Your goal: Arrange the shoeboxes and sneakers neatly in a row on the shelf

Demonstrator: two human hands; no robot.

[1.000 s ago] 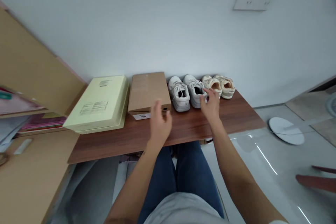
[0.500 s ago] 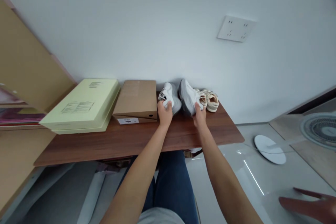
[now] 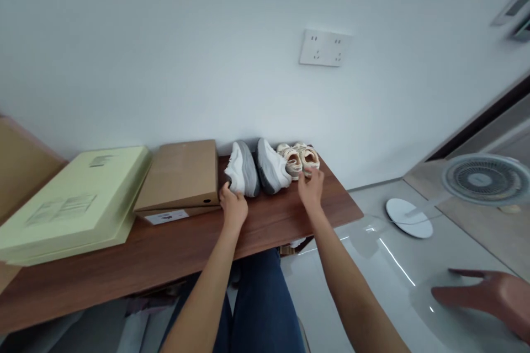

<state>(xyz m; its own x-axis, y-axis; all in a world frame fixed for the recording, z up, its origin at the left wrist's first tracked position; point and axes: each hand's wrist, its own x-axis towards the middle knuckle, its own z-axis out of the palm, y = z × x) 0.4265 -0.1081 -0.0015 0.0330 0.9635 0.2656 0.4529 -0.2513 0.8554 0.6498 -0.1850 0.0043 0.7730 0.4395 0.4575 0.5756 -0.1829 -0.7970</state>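
Two white-and-grey sneakers lie tilted on the wooden shelf, their grey soles facing each other: a left sneaker (image 3: pixel 242 171) and a right sneaker (image 3: pixel 271 168). At the left sneaker's heel is my left hand (image 3: pixel 234 208), its fingertips close against it and the fingers partly apart; contact is hard to judge. My right hand (image 3: pixel 311 190) is open, off the right sneaker. Its fingertips are in front of the heels of a pair of beige sneakers (image 3: pixel 307 160), which stand side by side near the shelf's right end.
The brown wooden shelf (image 3: pixel 186 251) runs along the wall. On it, left of the shoes, are a brown shoebox (image 3: pixel 182 171) and a pale yellow box (image 3: pixel 83 193). A wall socket (image 3: pixel 326 48) is above. A white fan (image 3: pixel 480 179) and a pinkish-brown object (image 3: pixel 484 295) stand at right.
My right hand has let go of the right sneaker and moved rightward to the beige pair. The left sneaker has tipped further onto its side. The view has turned right.
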